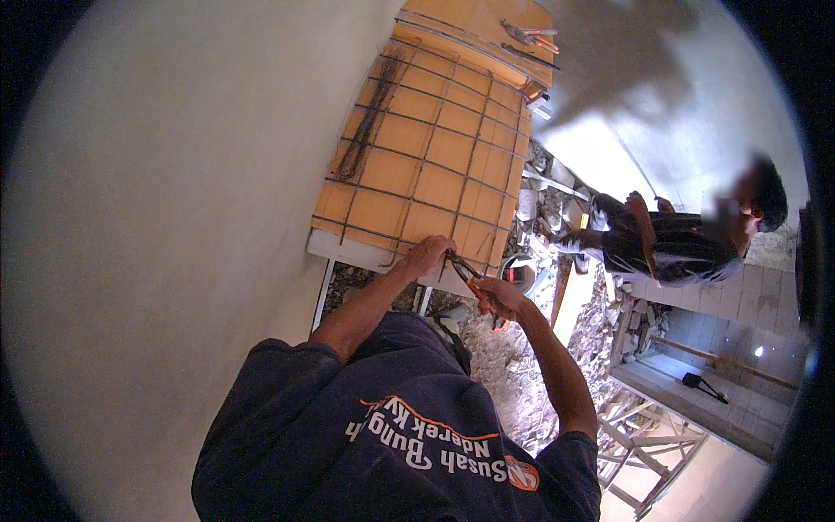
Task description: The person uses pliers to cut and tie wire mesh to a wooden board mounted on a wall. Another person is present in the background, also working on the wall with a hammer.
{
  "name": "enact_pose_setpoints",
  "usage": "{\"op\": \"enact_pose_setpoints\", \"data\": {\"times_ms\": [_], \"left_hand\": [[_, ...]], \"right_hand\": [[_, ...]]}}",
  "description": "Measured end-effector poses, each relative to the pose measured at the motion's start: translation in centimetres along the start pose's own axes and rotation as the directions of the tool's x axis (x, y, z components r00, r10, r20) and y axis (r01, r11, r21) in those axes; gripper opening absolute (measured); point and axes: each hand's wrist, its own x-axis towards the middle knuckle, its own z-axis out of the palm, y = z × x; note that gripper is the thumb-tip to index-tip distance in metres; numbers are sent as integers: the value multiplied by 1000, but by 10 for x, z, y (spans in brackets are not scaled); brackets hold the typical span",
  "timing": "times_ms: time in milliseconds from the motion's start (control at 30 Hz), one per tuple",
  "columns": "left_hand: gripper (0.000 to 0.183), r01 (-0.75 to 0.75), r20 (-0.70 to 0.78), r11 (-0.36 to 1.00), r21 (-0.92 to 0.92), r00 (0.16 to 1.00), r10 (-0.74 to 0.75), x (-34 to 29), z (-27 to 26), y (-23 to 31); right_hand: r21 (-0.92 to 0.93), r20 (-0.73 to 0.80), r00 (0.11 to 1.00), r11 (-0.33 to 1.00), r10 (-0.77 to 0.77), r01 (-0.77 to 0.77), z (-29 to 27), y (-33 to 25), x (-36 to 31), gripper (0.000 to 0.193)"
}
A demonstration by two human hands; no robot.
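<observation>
Two bare hands work close together at the near edge of the board. The right hand (503, 297) is closed around a pair of metal pincers with orange-red handles (467, 270), and the tool slants up and leftward from its grip. Just beside the pincers' head is the left hand (428, 256), palm down with the fingers bent; from where I stand I cannot tell whether it pinches anything.

Directly beyond both hands lies a square-meshed grid of thin dark metal rods (424, 158), flat on an orange-yellow wooden board (374, 207), a few rod ends reaching over its pale near edge. On the left part of the grid rests a long, loose bundle of fine dark wire (372, 117), stretched lengthwise. At the far right corner, past the grid, I see another hand tool with red-and-white handles (532, 35), and near it a slim dark tool (531, 57).

To the right of the board, broken grey rubble (550, 204) covers the ground. Beyond it is a co-worker in a dark short-sleeved shirt (678, 248), forearms bent in front of the body. Lower on that side, a small black object with a thin handle (693, 380) sits on a grey ledge (670, 372), near a wooden frame of crossed bars (648, 452). A plain pale wall (174, 200) fills the left.
</observation>
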Motion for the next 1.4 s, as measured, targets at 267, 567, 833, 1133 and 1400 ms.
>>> {"op": "enact_pose_setpoints", "data": {"times_ms": [267, 567, 833, 1133, 1400], "left_hand": [[24, 530, 163, 800, 282, 795, -584, -43, 6, 34], [24, 790, 401, 396, -468, 589, -701, -42, 60, 12], [10, 645, 158, 697, -313, 759, -631, -56, 95, -42], [23, 703, 110, 673, -231, 706, -700, -51, 81, -1], [25, 590, 65, 800, -107, 807, -587, -46, 73, -12]], "right_hand": [[-439, -147, 989, 897, -6, -59, 17, -33, -18, 49], [-543, -129, 987, 840, -100, 14, -1, -16, -8, 52], [-554, -155, 987, 831, -51, -44, 25, -36, -20, 52], [-558, -155, 987, 828, -40, -54, 11, -26, -14, 50], [-582, -117, 993, 811, -20, -52, 8, -40, -14, 54]]}}
